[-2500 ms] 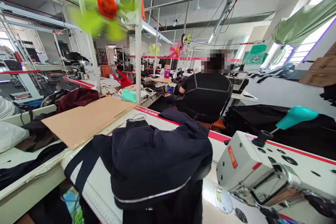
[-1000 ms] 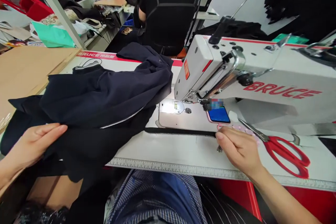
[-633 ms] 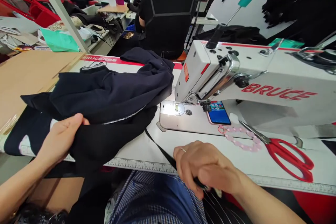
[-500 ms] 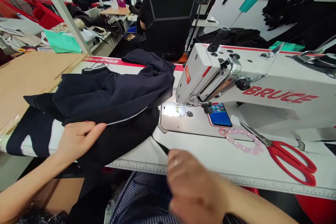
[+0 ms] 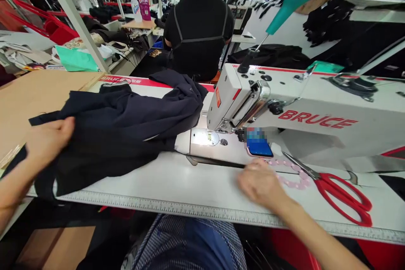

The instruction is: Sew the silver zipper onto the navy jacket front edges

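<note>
A dark navy garment [image 5: 126, 114] with a short stretch of white-toothed zipper [image 5: 151, 138] lies in folds on the sewing table, left of the needle area. My left hand [image 5: 52, 141] is closed on the garment's left part. My right hand [image 5: 261, 183], slightly blurred, is a fist at the front edge of the machine bed. A thin black strip [image 5: 218, 162] runs taut from the garment's side to this fist. The strip's end inside the fingers is hidden. Just beyond the fist are a pink bead bracelet [image 5: 297, 183] and a phone [image 5: 259, 147].
A white BRUCE sewing machine [image 5: 316, 109] stands at right. Red-handled scissors [image 5: 341, 194] lie near the front edge, along which a ruler strip [image 5: 158, 206] runs. A teal-handled screwdriver [image 5: 294, 2] stands on the machine head. A person in black [image 5: 199, 38] sits beyond the table.
My left hand has moved left and up along the garment, off the zipper edge. The right fist has moved up and right, drawing the black strip out longer. More of the zipper is covered.
</note>
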`<state>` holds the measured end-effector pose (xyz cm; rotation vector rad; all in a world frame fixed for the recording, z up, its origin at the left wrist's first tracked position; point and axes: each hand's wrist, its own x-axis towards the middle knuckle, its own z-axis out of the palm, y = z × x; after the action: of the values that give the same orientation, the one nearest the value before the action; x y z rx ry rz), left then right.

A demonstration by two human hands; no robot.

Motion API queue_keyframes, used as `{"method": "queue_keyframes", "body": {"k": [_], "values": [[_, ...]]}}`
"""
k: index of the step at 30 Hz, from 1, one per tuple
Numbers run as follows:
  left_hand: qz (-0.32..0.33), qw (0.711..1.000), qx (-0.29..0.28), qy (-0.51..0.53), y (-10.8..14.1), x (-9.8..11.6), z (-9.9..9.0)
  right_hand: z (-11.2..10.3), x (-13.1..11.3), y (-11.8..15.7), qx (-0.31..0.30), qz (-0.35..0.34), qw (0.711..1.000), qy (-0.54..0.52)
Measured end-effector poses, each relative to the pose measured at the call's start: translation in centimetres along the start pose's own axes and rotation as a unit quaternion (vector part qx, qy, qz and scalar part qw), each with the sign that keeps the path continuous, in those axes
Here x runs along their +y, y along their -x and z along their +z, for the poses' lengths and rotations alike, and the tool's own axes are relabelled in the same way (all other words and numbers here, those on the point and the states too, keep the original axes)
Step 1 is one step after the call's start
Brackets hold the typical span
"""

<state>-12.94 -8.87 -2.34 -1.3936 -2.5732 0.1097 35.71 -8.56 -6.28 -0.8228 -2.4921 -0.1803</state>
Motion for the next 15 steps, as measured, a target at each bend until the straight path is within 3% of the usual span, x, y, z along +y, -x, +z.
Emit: {"method": "queue_keyframes", "body": {"k": [3,7,11,15], "values": [[-0.079,0.995,-0.019,-0.053,-1.4,-2.2,0.1,-0.1,1.4,1.5,0.019,0.019,0.997,0.073],[-0.039,0.999,-0.033,0.013,-1.4,-3.0,-0.2,-0.6,0.1,0.5,0.011,0.026,0.999,0.023],[-0.005,0.985,-0.082,0.153,0.3,-3.5,-1.7,-2.1,-4.8,-3.7,0.01,0.0,0.994,-0.11],[-0.007,0.938,-0.167,0.304,4.3,-5.5,-3.0,-1.6,-11.8,-9.4,0.043,-0.07,0.974,-0.21]]}}
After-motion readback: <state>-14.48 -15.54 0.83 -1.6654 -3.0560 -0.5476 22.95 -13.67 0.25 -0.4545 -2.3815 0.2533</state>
